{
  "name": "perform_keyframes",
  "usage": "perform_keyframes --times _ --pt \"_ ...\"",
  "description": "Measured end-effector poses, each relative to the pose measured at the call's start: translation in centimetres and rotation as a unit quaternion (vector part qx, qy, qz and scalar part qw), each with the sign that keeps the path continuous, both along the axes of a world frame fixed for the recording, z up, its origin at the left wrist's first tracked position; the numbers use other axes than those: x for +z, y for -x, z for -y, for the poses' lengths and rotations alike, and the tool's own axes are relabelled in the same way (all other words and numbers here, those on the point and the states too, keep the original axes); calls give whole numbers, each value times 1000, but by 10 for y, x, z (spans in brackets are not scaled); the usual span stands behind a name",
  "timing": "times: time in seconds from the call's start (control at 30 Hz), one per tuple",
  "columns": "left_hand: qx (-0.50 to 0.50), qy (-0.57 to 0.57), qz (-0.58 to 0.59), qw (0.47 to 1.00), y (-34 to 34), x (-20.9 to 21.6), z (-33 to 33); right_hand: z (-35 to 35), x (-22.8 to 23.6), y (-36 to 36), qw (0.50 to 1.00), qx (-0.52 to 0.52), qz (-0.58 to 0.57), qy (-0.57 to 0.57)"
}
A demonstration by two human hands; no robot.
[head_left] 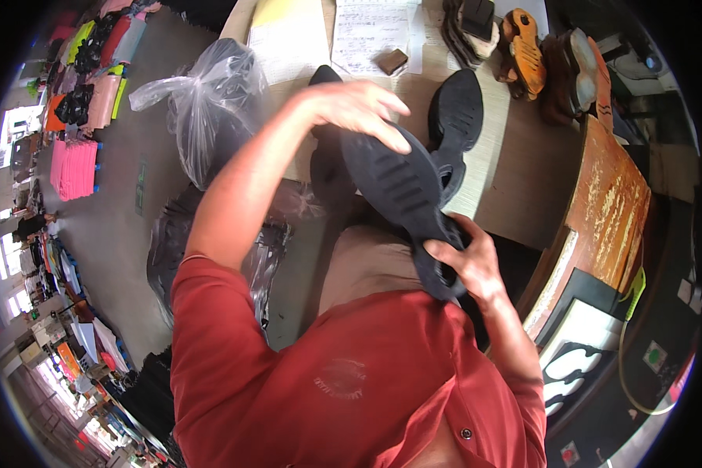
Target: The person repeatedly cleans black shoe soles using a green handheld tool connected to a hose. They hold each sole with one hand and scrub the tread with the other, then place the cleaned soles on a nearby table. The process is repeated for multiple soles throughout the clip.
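My right hand (472, 261) is closed around the narrow heel end of a black shoe sole (394, 175), thumb on its near face. The sole is held tilted above my lap, its wide ridged end up and to the left. Across that wide end reaches my left hand (359, 113), fingers and thumb apart, the thumb lying on or just over the sole. Another black shoe sole (456, 109) lies on the table just beyond. Part of a further dark piece (325, 76) shows behind my left wrist.
Written sheets (370, 35) and a small brown block (391, 62) lie on the table (495, 148). Orange and dark sole-shaped pieces (522, 54) stand at the back right. A clear plastic bag (218, 101) is at the left. A worn wooden board (593, 210) juts in at right.
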State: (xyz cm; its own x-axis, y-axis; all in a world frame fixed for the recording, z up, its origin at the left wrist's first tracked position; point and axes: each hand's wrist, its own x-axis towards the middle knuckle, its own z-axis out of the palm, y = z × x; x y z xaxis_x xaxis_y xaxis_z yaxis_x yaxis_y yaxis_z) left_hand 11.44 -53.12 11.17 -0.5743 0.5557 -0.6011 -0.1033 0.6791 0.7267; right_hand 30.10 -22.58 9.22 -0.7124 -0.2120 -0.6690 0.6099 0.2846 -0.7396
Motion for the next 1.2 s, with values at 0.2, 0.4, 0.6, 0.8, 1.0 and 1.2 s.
perform_keyframes --times 0.2,0.4,0.6,0.8,1.0,1.2 --pt "334 -200 -109 914 16 -53 107 136 -79 28 973 -123 37 193" --pt "505 -100 -138 846 36 -154 98 218 -132 56 994 -93 40 44" --pt "523 -175 -153 820 40 -184 105 226 -122 68 997 -65 28 -41" --pt "529 -145 -122 827 46 -187 103 217 -91 77 975 100 -127 -154" --pt "446 -63 -477 755 31 -153 75 114 -75 73 928 -113 -304 -183" --pt "393 -209 3 895 6 -141 -70 15 -129 153 926 -295 -190 -143"
